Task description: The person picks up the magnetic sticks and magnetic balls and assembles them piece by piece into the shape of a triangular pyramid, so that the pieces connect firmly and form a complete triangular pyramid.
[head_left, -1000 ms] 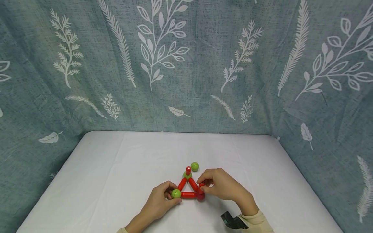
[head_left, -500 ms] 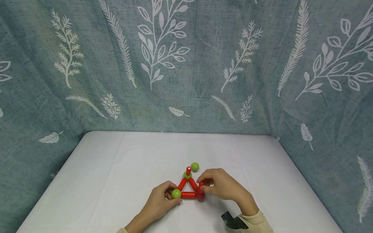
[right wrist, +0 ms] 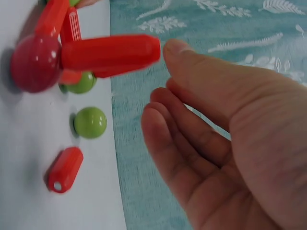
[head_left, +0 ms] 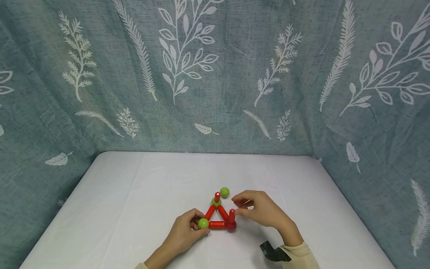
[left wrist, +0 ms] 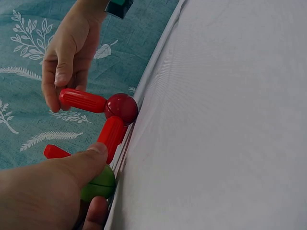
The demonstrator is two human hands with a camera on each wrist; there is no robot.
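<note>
Red rods point(head_left: 217, 224) and balls form a flat triangle in the head view. My left hand point(head_left: 184, 231) grips the green ball point(head_left: 203, 223) at its left corner, thumb in front and fingers behind. At the right corner a red ball point(head_left: 231, 226) carries an upright red rod point(head_left: 232, 216). Just right of that rod's top is my right hand point(head_left: 263, 210), fingers loosely bent and holding nothing. In the right wrist view a small gap separates the thumb point(right wrist: 177, 50) from the rod's end. Another upright rod point(head_left: 217, 197) stands on the back green ball point(head_left: 215, 203).
Behind the triangle lies a loose green ball point(head_left: 224, 192). A loose red rod point(right wrist: 65, 169) rests on the table in the right wrist view; my right fingers mostly hide it from the head camera. White cloth covers the table point(head_left: 161, 179), with a leaf-patterned curtain point(head_left: 231, 93) around it.
My right hand has let go of the upright rod on the red ball and moved slightly right and back. The rod stays standing. The left hand has not moved.
</note>
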